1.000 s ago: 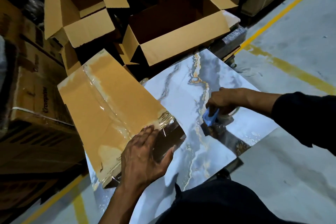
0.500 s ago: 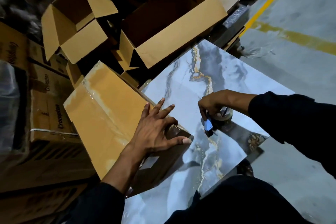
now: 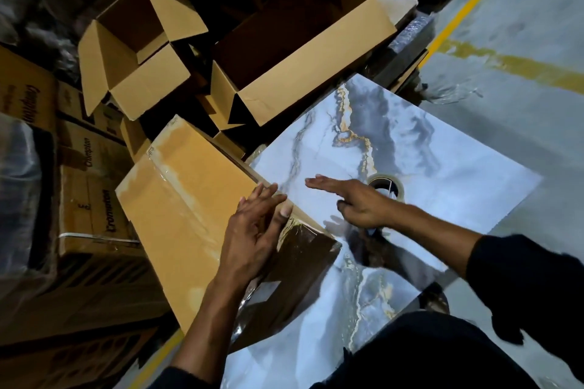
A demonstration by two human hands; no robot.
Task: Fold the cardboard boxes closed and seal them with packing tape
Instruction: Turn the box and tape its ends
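Cardboard box (image 3: 189, 218) lying closed and taped at the left edge of the marble tabletop (image 3: 458, 174), overhanging it — sealing step apparently finishing. Left hand (image 3: 252, 230) pressing with straight fingers on the box's near end, thumb at the corner. Right hand (image 3: 357, 202) hovering flat, fingers released, holding nothing, just beside the tape roll (image 3: 387, 186) sitting mid-tabletop. Likely calling next for smoothing the end tape — then fetching an open box (image 3: 303, 50) beyond the far edge.

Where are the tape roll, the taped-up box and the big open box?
tape roll (image 3: 386, 184): head view, on its upper rim beyond the right hand.
taped-up box (image 3: 189, 199): head view, on its flat top face.
big open box (image 3: 316, 73): head view, on its near flap.
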